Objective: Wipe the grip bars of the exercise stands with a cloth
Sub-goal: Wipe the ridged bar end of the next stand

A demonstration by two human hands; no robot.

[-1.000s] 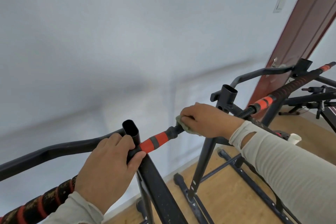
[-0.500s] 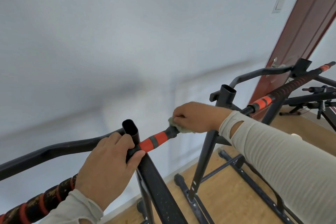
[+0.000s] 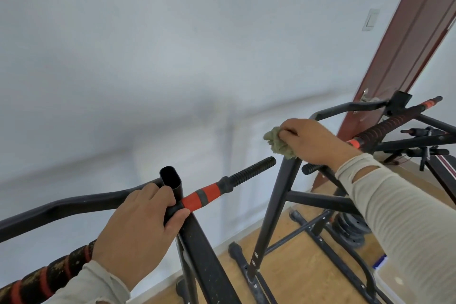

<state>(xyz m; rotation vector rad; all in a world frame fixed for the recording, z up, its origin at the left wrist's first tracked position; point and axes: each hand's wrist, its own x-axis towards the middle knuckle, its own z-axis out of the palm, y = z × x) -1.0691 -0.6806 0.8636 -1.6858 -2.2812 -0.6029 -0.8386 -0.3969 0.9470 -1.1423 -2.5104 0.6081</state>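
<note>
Two black exercise stands face each other. The near stand (image 3: 204, 249) has an orange and black grip bar (image 3: 222, 187) ending in a ribbed black tip. My left hand (image 3: 138, 227) grips the near stand's upright just below its open tube top. My right hand (image 3: 313, 140) holds a crumpled green cloth (image 3: 277, 143) over the top of the far stand (image 3: 278, 205), above and to the right of the near bar's tip. The far stand's own ribbed grip bar (image 3: 385, 128) runs back to the right.
A white wall fills the background, with a dark red door (image 3: 404, 57) and a light switch (image 3: 369, 20) at right. Weight plates (image 3: 352, 229) lie on the wooden floor under the far stand. More black gym frames (image 3: 429, 140) stand at far right.
My right hand has lifted the cloth off the near bar's ribbed tip and moved up and right onto the far stand. The tip now shows bare. My left hand has stayed put.
</note>
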